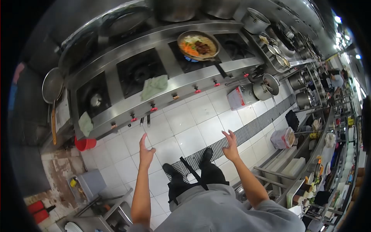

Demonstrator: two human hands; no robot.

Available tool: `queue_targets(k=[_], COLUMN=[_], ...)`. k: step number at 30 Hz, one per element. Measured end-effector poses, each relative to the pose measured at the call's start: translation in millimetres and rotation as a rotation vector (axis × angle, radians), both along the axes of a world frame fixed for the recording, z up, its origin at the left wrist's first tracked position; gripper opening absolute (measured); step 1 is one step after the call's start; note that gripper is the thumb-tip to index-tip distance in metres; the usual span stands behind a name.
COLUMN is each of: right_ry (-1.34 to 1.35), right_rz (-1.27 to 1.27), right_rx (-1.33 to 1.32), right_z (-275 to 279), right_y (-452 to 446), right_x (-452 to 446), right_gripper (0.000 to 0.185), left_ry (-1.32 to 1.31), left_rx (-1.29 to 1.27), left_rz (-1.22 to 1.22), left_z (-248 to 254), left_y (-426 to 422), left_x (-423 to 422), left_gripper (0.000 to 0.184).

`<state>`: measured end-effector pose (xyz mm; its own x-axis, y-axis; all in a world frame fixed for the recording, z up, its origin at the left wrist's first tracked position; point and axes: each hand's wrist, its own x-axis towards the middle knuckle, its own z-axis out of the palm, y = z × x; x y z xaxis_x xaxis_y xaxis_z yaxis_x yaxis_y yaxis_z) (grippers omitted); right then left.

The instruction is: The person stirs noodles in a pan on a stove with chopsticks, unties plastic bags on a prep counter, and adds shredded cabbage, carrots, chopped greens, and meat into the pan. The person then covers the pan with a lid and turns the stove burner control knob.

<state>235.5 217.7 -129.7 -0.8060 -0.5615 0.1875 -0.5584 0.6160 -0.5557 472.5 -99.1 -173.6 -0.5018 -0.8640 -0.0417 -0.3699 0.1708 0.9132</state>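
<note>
My left hand (146, 152) is held out over the tiled floor, its fingers apart and nothing in it. To its right, my right hand (230, 146) is also raised with fingers spread, holding nothing. Neither hand touches anything. On the stove (170, 52), a frying pan (198, 46) with orange shreds, pale food and dark brown pieces sits over a blue flame, its dark handle pointing toward the front edge. A green cloth (154, 87) hangs over the stove's front edge, above my left hand.
Red knobs line the stove front. A wok (52, 86) stands at the left, near a red bucket (85, 143). Pots (266, 87) and a white container (240, 97) are at the right. A floor grate (251, 132) runs diagonally. Another person (337, 79) is at the far right.
</note>
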Motion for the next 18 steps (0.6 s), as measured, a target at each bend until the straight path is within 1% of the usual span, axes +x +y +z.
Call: queue_targets(k=[1, 2, 3, 4, 6, 7, 9, 10, 11, 12, 14, 15, 17, 18], right_ry=[0.133, -0.022, -0.177, -0.18, -0.378, -0.387, -0.412, -0.343, -0.367, -0.381, -0.421, -0.44, -0.477, -0.53], right_rz=[0.003, -0.059, -0.12, -0.129, -0.366, -0.376, -0.46, -0.441, -0.457, -0.484, -0.534, -0.554, -0.586, -0.636], right_rx=[-0.017, -0.008, -0.001, -0.012, -0.024, -0.03, 0.045, 0.0, -0.002, 0.02, 0.04, 0.03, -0.141, -0.201], right_z=[-2.0, -13.0, -21.2, -20.5, -16.2, -19.0, -25.3, -38.8, -41.4, -41.8, -42.3, -48.8, -72.6, -87.6], right_y=[28.3, 64.9, 98.0, 125.5, 173.5, 195.5, 241.2, 263.3, 275.9, 283.7, 289.0, 287.1, 280.1, 271.6], right_x=[-13.3, -26.1, -37.2, -47.3, -64.2, -74.0, -93.8, -102.3, -108.7, -118.0, -136.9, -147.7, -162.8, -169.5], right_gripper=[0.054, 0.056, 0.057, 0.057, 0.053, 0.053, 0.049, 0.046, 0.046, 0.046, 0.043, 0.043, 0.041, 0.04], left_ry=[-0.018, -0.034, -0.046, -0.06, -0.087, -0.109, 0.141, 0.129, 0.113, 0.083, 0.014, -0.012, -0.399, -0.469], left_rx=[-0.033, -0.066, 0.242, 0.55, 0.56, 0.582, 0.372, 0.455, 0.535, 0.534, 0.812, 0.806, 0.722, 0.695], left_rz=[-0.051, -0.101, -0.153, -0.197, -0.243, -0.279, -0.26, -0.249, -0.24, -0.25, -0.279, -0.293, -0.383, -0.385], left_z=[-0.8, -1.2, 0.6, 2.0, -0.9, -6.2, -23.2, -4.1, 15.0, 10.0, -17.9, -41.8, -97.8, -118.1], left_y=[7.3, 14.6, 19.2, 25.8, 42.8, 52.1, 76.8, 86.8, 91.4, 91.5, 97.5, 105.1, 122.5, 130.2], left_x=[-23.3, -46.9, -71.8, -98.5, -150.0, -175.5, -239.0, -275.7, -310.2, -334.0, -374.6, -383.9, -389.9, -392.4], left_gripper=[0.061, 0.059, 0.056, 0.053, 0.05, 0.047, 0.044, 0.044, 0.044, 0.044, 0.044, 0.044, 0.039, 0.032])
